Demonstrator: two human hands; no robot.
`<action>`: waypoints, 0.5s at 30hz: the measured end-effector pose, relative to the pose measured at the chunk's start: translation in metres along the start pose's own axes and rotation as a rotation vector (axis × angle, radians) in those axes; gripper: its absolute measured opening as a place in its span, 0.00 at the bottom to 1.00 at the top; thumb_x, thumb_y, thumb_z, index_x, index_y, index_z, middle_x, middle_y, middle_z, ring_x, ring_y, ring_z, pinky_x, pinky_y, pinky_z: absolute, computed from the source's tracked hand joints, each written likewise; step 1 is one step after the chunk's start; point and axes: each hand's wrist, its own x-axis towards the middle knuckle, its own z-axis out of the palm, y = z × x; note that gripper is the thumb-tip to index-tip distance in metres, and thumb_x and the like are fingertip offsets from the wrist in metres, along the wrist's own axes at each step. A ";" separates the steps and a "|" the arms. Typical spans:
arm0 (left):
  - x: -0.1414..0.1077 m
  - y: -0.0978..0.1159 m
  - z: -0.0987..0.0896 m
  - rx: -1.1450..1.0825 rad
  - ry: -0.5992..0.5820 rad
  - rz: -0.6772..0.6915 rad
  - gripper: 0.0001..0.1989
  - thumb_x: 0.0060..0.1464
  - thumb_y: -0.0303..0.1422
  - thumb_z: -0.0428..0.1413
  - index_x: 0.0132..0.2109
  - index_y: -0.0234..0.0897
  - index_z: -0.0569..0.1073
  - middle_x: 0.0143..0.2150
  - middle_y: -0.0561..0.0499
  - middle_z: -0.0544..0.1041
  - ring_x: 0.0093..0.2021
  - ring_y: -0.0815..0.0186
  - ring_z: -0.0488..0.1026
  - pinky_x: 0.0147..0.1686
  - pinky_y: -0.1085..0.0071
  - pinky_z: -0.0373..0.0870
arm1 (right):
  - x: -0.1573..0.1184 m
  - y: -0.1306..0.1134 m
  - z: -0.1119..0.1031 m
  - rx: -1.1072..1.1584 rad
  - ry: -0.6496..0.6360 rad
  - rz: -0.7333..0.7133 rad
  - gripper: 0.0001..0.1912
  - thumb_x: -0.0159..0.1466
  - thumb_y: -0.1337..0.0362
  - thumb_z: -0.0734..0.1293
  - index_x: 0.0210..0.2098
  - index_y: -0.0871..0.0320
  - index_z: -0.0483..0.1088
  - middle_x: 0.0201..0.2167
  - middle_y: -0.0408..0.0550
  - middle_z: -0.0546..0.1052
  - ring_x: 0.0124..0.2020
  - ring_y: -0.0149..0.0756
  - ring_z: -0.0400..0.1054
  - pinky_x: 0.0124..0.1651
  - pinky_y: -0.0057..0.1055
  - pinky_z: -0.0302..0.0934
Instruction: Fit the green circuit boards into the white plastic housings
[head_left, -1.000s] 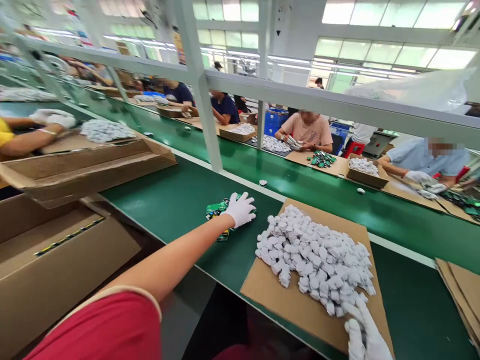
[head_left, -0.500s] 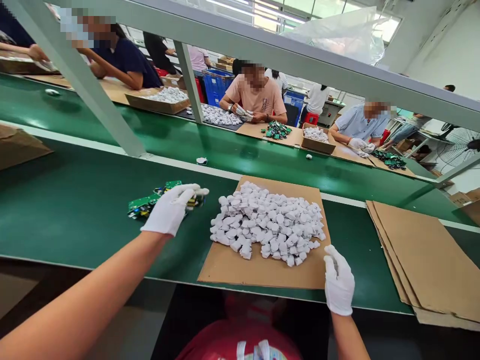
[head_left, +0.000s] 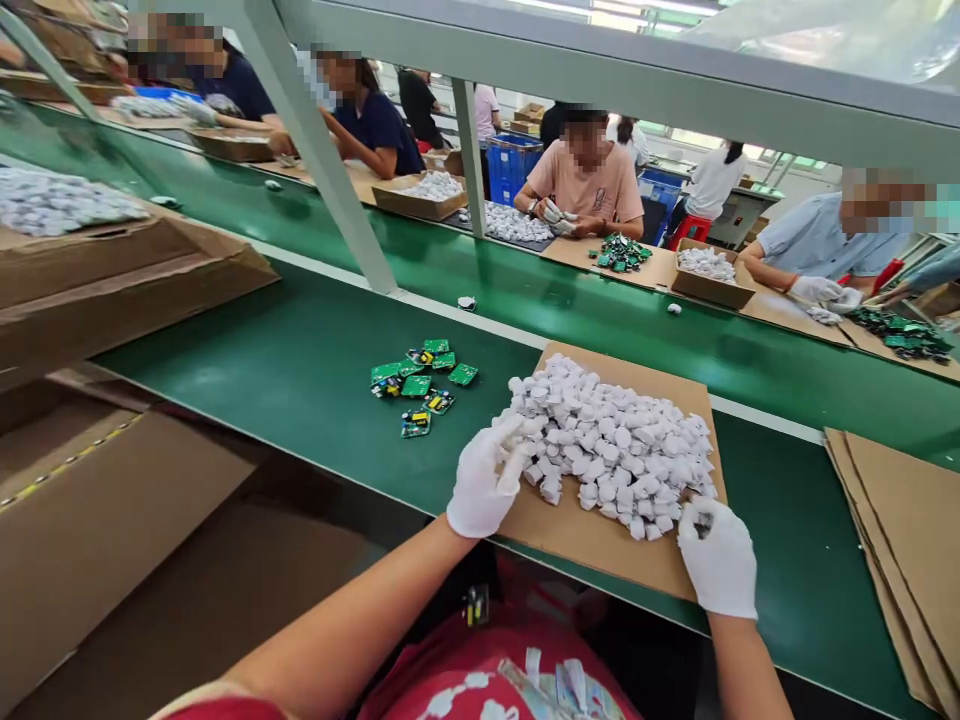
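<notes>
A large pile of small white plastic pieces [head_left: 607, 440] lies on a cardboard sheet [head_left: 555, 520] on the green bench. My left hand [head_left: 486, 478], in a white glove, is at the pile's left edge, thumb and fingers apart, with nothing visible between them. At the pile's lower right corner is my right hand [head_left: 718, 555], also gloved, its fingers curled with thumb and fingertips near each other; what they hold, if anything, is too small to name. Loose green circuit boards [head_left: 417, 386] are spread left of the pile. One board [head_left: 476, 605] is below the bench edge, over my lap.
Cardboard boxes [head_left: 135, 270] stand at the left, one with white pieces. Stacked cardboard sheets [head_left: 900, 550] lie at the right. A metal frame post [head_left: 322, 150] rises behind the boards. Across the green belt [head_left: 525, 320], several people handle parts.
My left hand has left the circuit boards and moved right to the white pile. The boards lie more spread out. One board now shows over my lap. The view has swung left.
</notes>
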 end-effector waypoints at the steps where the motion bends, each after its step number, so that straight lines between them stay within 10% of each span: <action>1: 0.001 -0.005 -0.007 0.037 0.014 0.018 0.19 0.54 0.29 0.52 0.54 0.41 0.66 0.44 0.47 0.78 0.39 0.66 0.74 0.36 0.68 0.70 | 0.000 0.000 -0.002 0.005 0.011 0.044 0.15 0.58 0.60 0.61 0.38 0.63 0.72 0.31 0.55 0.77 0.32 0.44 0.69 0.38 0.37 0.61; 5: 0.012 -0.031 -0.040 0.173 0.088 0.020 0.15 0.54 0.28 0.51 0.50 0.40 0.69 0.43 0.48 0.78 0.35 0.68 0.73 0.32 0.71 0.69 | -0.005 -0.001 -0.012 0.147 0.048 0.255 0.22 0.61 0.57 0.59 0.52 0.59 0.66 0.32 0.47 0.78 0.33 0.39 0.70 0.37 0.32 0.60; 15: 0.018 -0.088 -0.092 0.467 0.177 -0.062 0.13 0.54 0.31 0.51 0.47 0.38 0.72 0.42 0.48 0.78 0.44 0.63 0.73 0.46 0.66 0.70 | -0.012 0.020 -0.005 0.760 0.106 0.382 0.18 0.56 0.51 0.61 0.23 0.60 0.68 0.19 0.44 0.70 0.16 0.28 0.59 0.19 0.26 0.51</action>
